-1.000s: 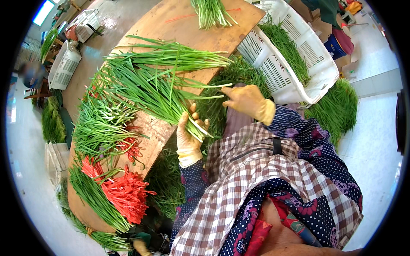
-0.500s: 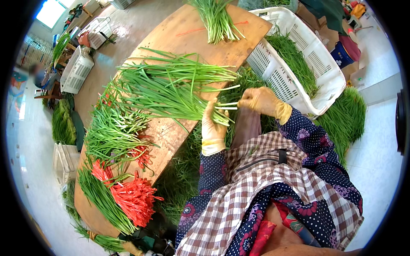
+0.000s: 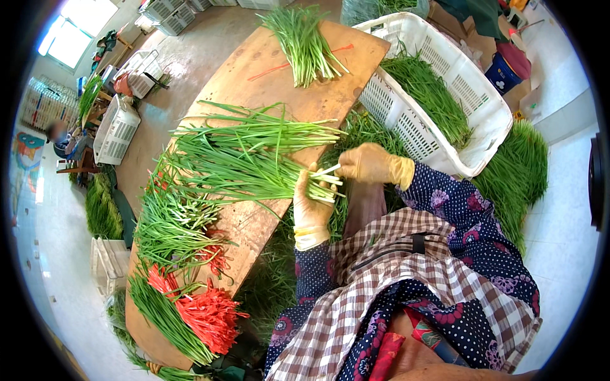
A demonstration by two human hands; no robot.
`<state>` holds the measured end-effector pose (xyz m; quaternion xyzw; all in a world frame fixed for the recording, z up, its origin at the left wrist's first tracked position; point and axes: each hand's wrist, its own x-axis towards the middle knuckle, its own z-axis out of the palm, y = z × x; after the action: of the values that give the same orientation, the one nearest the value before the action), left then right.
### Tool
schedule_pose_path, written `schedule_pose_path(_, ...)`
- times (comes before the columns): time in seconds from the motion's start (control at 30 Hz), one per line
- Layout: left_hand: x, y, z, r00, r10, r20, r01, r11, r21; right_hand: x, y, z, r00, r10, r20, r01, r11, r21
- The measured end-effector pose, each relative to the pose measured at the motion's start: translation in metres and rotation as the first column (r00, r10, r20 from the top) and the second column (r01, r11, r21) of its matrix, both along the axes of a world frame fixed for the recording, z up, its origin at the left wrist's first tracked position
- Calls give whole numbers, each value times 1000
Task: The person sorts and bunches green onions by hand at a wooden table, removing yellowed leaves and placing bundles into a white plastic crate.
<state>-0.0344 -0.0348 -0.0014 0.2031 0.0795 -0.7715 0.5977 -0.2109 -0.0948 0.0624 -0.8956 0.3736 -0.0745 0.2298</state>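
Green stalks (image 3: 254,178) are held in the curled, gloved left hand (image 3: 311,209), their leaves laid on the wooden board (image 3: 254,92), pale ends projected past its edge; the right hand (image 3: 368,164) is bunched at those ends, whether gripping cannot be told through blur; a pale mark is borne by the blue bucket (image 3: 502,74)

Shows one gloved left hand (image 3: 311,208) and one gloved right hand (image 3: 370,165), thus two together. Counts also one wooden table (image 3: 255,223), one large white basket (image 3: 410,130), one blue bucket (image 3: 502,75) and one seated person (image 3: 67,146). Cannot count exactly the green stalks (image 3: 273,180) and red strips (image 3: 208,320), being too many and overlapping.
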Motion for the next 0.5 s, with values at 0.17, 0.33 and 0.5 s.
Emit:
schedule_pose_path(0.17,3,5,10,988,88,-125,-88,996,11,10,-28,7,916,-347,200,347,937,38)
schedule_pose_path(0.33,11,11,3,963,172,-209,-179,984,-12,71,-48,-24,979,-188,83,205,914,-349)
schedule_pose_path(0.5,30,25,20,951,144,-275,-191,970,-151,78,-55,-21,938,-180,298,252,941,-226)
